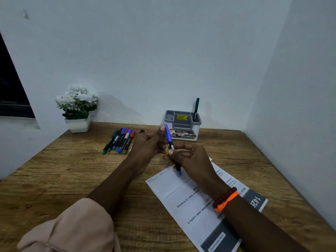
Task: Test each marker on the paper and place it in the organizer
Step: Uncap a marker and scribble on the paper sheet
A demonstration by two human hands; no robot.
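A blue-capped marker (171, 142) is held tilted above the paper (192, 197). My right hand (189, 160) grips its black barrel. My left hand (151, 144) pinches the blue cap at the upper end. The marker's blue rear end points down at the paper's top edge, where faint green and blue scribbles show. A grey and white organizer (182, 124) stands at the back by the wall, with one green marker (196, 110) upright in its right compartment. Several capped markers (120, 140) lie in a row left of my hands.
A white pot of white flowers (78, 110) stands at the back left of the wooden desk (72, 175). Walls close the desk at the back and on the right. A dark window is at far left.
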